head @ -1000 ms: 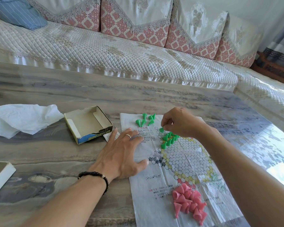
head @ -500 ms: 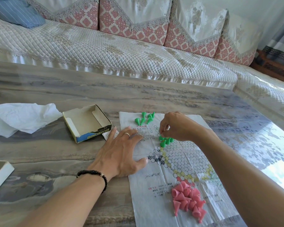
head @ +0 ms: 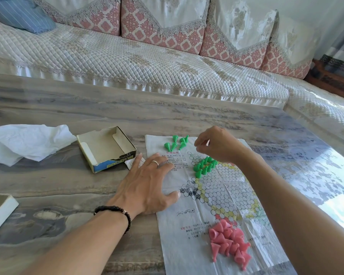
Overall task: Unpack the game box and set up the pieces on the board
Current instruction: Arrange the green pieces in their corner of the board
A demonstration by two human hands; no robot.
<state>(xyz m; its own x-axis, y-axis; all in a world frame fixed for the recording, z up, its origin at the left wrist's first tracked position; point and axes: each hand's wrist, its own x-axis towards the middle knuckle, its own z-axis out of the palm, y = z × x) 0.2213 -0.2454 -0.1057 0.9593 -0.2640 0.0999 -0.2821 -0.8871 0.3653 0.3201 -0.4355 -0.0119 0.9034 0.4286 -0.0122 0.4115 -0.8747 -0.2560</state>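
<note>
Upside down, the box (head: 107,148) reads roughly "SULIAOTIAOQI"; left hand (head: 147,187) presses the board (head: 216,195) flat, right hand (head: 216,145) hovers, fingers loosely curled, seemingly empty.

White capital lettering is printed on the blue side panel of the box (head: 115,164); it is seen upside down, and its letters cannot be made out with certainty. Blocks of red and black Chinese characters are printed on the board sheet (head: 189,231), beside the hexagon grid; they are too small to be read.
</note>
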